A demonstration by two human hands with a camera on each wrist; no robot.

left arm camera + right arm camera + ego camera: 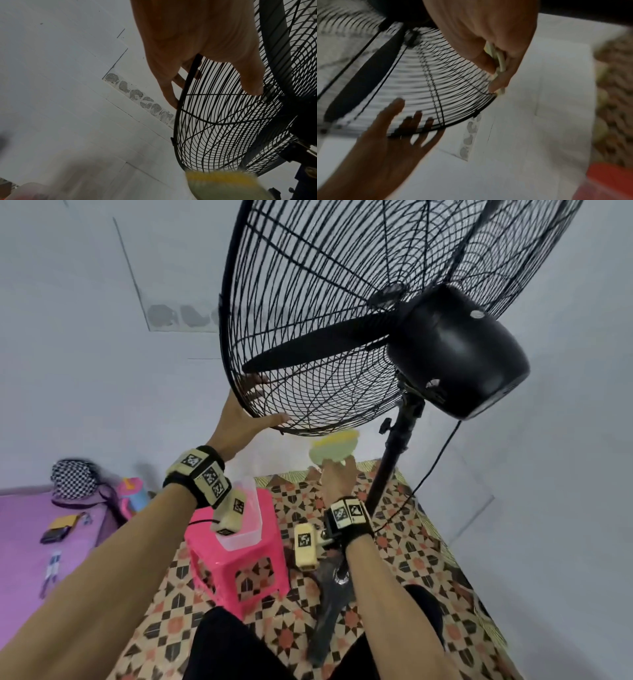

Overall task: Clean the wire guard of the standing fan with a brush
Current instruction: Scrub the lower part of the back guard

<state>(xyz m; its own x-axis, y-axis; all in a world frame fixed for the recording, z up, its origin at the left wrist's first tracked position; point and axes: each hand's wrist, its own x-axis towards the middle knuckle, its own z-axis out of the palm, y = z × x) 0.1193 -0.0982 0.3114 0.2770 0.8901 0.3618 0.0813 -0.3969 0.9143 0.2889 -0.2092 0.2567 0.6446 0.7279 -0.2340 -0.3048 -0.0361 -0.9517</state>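
Standing on a black pole point(394, 460) over the patterned floor point(404, 529), the fan is tilting its black wire guard point(308, 313) toward the person, with the motor housing point(459, 350) behind it and one blade point(308, 350) showing through the wires. The left hand point(239, 419) is bracing the guard's lower-left rim, fingers spread and mostly straight, thumb lying along the outer edge and fingertips point(257, 380) reaching round the front. The right hand point(337, 474) is gripping a pale green and yellow brush point(334, 448), fingers wrapped round its handle, and holding the head just beneath the guard's bottom edge.

Open wall point(102, 337) is lying to the left of the rim, giving free space there; lower down, a pink stool point(236, 556) carrying a clear plastic tub point(246, 525) is sitting just left of the pole, and the fan's cord point(435, 467) is hanging to the right.

From the left wrist view, the rim point(180, 101) is passing between thumb and fingers point(169, 94), and the blurred brush point(223, 185) is showing below the guard. The right wrist view is showing what the head view is hiding: the fingers point(501, 79) clamping the brush's looped handle point(500, 60) right at the rim, though whether bristles are touching the wires cannot be told.
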